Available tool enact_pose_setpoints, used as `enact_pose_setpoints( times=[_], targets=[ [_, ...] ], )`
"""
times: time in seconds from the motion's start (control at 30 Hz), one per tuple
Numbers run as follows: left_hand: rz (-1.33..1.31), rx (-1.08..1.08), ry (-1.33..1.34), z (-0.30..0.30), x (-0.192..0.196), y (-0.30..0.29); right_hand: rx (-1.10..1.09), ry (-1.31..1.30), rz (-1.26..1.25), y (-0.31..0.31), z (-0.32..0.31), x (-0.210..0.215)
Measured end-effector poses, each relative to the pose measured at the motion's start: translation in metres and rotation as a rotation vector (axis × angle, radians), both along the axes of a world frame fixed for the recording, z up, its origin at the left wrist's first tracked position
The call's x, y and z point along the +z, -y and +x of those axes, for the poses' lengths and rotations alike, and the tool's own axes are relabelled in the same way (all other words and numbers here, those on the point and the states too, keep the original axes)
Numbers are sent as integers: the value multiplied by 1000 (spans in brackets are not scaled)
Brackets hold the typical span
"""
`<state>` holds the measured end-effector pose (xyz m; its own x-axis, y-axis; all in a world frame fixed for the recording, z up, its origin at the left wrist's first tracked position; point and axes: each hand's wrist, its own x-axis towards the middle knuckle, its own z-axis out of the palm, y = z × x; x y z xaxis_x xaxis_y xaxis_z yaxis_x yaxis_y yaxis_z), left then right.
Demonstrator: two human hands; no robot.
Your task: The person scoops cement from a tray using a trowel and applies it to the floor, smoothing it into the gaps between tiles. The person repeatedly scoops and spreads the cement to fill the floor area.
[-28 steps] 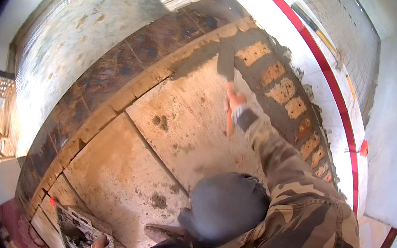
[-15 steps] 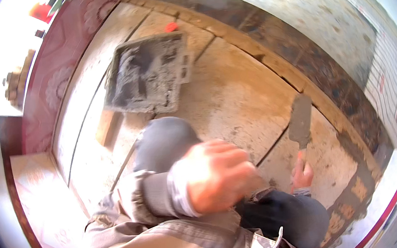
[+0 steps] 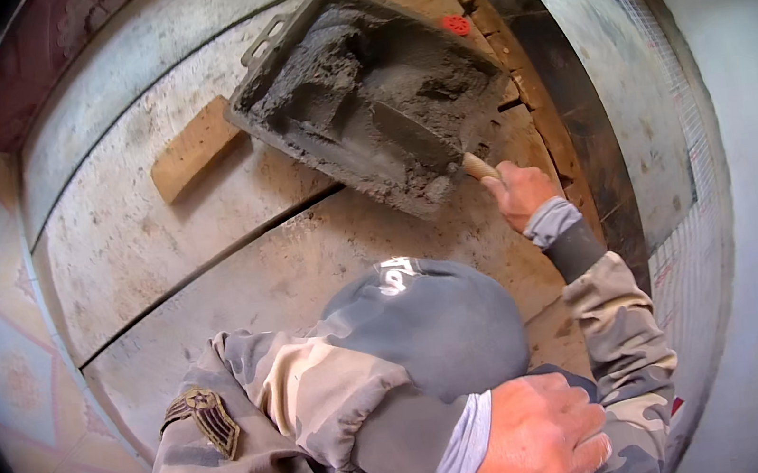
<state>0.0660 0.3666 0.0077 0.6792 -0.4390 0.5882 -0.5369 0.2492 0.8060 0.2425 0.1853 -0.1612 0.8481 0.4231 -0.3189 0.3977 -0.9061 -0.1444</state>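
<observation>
My right hand (image 3: 528, 194) is closed around the wooden handle of a trowel (image 3: 481, 167). Its blade lies in the wet grey mortar (image 3: 306, 83) inside a dark rectangular tray (image 3: 281, 48), smeared with mortar along its rim. Lower down, my left hand (image 3: 537, 436) is close to my bent knees, its fingers curled inward. Its palm side is turned away, so whatever it may hold is hidden.
A wooden block (image 3: 194, 152) touches the tray's left side on the gapped planks (image 3: 138, 220). By the tray's far right corner lies a red plastic disc (image 3: 455, 25). My dark-clad knee (image 3: 424, 326) rises before the tray. A dark band (image 3: 578, 114) edges the planks at right.
My right hand has brought the trowel from the planks at right into the mortar tray. My left hand has moved lower and to the right. The view has turned, showing the tray larger.
</observation>
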Motion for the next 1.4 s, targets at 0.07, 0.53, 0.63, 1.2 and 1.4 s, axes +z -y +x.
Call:
enact_pose_setpoints(
  times=[0.07, 0.53, 0.63, 1.2, 1.4],
  targets=[
    [-32, -35, -18, 13, 6, -25, -40, 7, -48, -22, 0, -13],
    [-497, 331, -316, 9, 0, -37, 23, -157, 143, -86, -13, -35],
    [-321, 95, -304, 25, 1, -73, 80, -236, 254, -110, 19, -45],
    [-29, -548, -92, 117, -2, -66, -615, -903, 731, -44, -19, -2],
    [67, -735, -152, 115, -14, -20, -756, -641, 740, 48, -107, 5]
  ],
)
